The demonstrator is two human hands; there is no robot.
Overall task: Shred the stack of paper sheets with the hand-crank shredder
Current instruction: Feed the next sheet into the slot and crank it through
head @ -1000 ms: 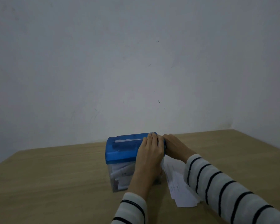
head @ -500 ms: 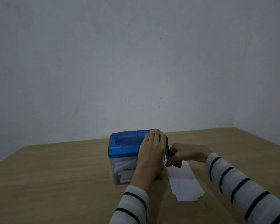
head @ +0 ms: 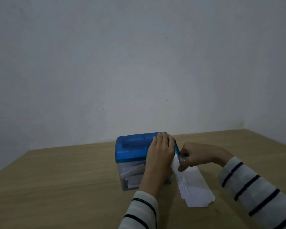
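In the head view, your wooden tabletop (head: pixel 59 182) runs back to a plain pale wall (head: pixel 139 63), and the dim room shows a corner at the right. The shredder (head: pixel 132 151), blue lid over a clear bin holding paper strips (head: pixel 132 172), stands mid-tabletop; your left hand (head: pixel 160 156) lies flat over the lid's right end, fingers (head: pixel 163 139) straight and together. Your right hand (head: pixel 200 154) grips the knob of the blue crank (head: pixel 177 148) just right of the lid, fingers curled round it, while the stack of paper sheets (head: pixel 193 189) lies on the tabletop beside the bin, directly below that hand.
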